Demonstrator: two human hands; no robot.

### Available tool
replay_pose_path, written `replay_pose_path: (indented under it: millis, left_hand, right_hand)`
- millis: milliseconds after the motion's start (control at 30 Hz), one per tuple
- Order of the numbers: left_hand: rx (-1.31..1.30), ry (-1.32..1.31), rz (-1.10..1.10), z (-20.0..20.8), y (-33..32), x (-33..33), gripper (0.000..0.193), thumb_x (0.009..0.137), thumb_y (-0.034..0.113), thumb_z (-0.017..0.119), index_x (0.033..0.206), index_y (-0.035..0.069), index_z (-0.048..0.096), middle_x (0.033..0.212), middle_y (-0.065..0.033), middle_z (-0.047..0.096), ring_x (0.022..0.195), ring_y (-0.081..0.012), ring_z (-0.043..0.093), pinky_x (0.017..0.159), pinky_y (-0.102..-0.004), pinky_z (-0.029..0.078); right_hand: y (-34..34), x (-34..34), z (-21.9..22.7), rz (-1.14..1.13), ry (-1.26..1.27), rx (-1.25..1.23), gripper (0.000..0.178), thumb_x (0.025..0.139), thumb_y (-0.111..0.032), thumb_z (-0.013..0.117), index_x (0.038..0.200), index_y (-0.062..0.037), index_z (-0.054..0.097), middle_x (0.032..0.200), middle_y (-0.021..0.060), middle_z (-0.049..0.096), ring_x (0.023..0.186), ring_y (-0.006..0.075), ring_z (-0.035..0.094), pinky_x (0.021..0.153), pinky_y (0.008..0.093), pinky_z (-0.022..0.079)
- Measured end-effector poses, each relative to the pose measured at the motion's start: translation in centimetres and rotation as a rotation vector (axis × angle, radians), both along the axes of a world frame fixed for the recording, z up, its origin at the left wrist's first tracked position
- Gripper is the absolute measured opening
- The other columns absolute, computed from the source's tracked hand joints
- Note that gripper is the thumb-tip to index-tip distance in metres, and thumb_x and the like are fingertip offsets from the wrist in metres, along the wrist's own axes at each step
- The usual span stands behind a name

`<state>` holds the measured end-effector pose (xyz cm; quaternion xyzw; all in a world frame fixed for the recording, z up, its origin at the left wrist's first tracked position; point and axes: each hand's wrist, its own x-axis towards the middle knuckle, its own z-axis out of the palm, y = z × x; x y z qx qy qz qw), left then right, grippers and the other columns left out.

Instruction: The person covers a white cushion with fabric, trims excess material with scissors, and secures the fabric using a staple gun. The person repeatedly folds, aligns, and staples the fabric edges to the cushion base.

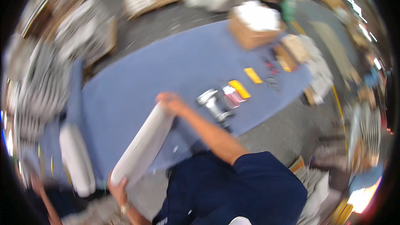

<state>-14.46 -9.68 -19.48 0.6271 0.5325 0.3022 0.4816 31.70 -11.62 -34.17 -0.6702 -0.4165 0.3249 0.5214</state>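
Note:
A long off-white roll (143, 143), which looks like rolled or folded cloth, slants across the near edge of the blue-covered table (137, 71). My left hand (118, 189) is closed around its lower end, with the thumb on top. At the upper end, my right hand (170, 103) grips the roll, fingers blurred by motion. To the right of that hand lies a silver and black metal tool (214, 105), its kind too blurred to tell. Beside it are a reddish clear item (232, 96) and a yellow block (239, 88).
Another white roll (77, 160) rests at the table's left end, near another person's hand (37, 185). A cardboard box (246, 35) with white contents stands at the far right, near a second yellow piece (253, 75). Stacked pale bundles (46, 87) line the left.

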Motion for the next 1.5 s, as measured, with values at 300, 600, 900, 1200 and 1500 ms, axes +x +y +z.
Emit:
replay_pose_path:
  millis: [300,600,900,1200,1500]
  left_hand:
    - [0.048,-0.241,0.025,-2.7,-4.7,-0.1,0.068,0.075,0.019,0.094,0.133,-0.005,0.066,0.126,-0.014,0.073,0.117,-0.0213,0.068,0.103,-0.0383,0.053]
    - [0.217,-0.079,-0.402,-8.8,0.2,4.1,0.084,0.089,0.033,0.082,0.157,0.004,0.042,0.154,-0.0243,0.052,0.139,-0.0395,0.054,0.115,-0.0432,0.044]
    - [0.071,-0.153,-0.667,-8.9,3.4,2.5,0.095,0.092,0.029,0.079,0.165,0.004,0.024,0.16,-0.0261,0.044,0.146,-0.0377,0.048,0.117,-0.043,0.04]
    - [0.165,-0.04,-0.594,-8.1,3.0,2.5,0.086,0.091,0.008,0.07,0.164,0.005,0.026,0.161,-0.0247,0.042,0.138,-0.0428,0.053,0.109,-0.0474,0.049]
    - [0.452,0.08,-0.519,-7.4,1.0,3.5,0.074,0.093,0.001,0.066,0.161,0.008,0.038,0.161,-0.0215,0.043,0.142,-0.0394,0.051,0.101,-0.0444,0.056]
  right_hand:
    - [8.6,-1.2,7.7,-0.323,0.288,0.156,0.05,0.104,-0.044,0.054,0.091,-0.0024,0.077,0.089,0.0116,0.073,0.089,0.0242,0.065,0.086,0.0405,0.048]
    - [7.9,-13.6,5.8,-0.527,0.092,0.13,0.064,0.108,-0.038,0.046,0.16,-0.0012,0.036,0.164,0.0179,0.038,0.149,0.0314,0.041,0.122,0.0417,0.034]
    - [4.5,-25.7,9.5,-0.638,0.425,0.14,0.075,0.112,-0.048,0.032,0.166,0.0005,0.013,0.172,0.0226,0.018,0.156,0.0363,0.027,0.126,0.0426,0.026]
    - [5.0,-28.3,7.9,-0.685,0.148,0.08,0.077,0.112,-0.048,0.029,0.164,0.0067,0.014,0.171,0.0263,0.017,0.159,0.0381,0.018,0.128,0.0425,0.018]
    - [4.3,-27.1,7.0,-0.657,0.204,0.209,0.074,0.113,-0.045,0.027,0.164,0.0069,0.015,0.172,0.0249,0.017,0.16,0.0369,0.017,0.129,0.0419,0.017]
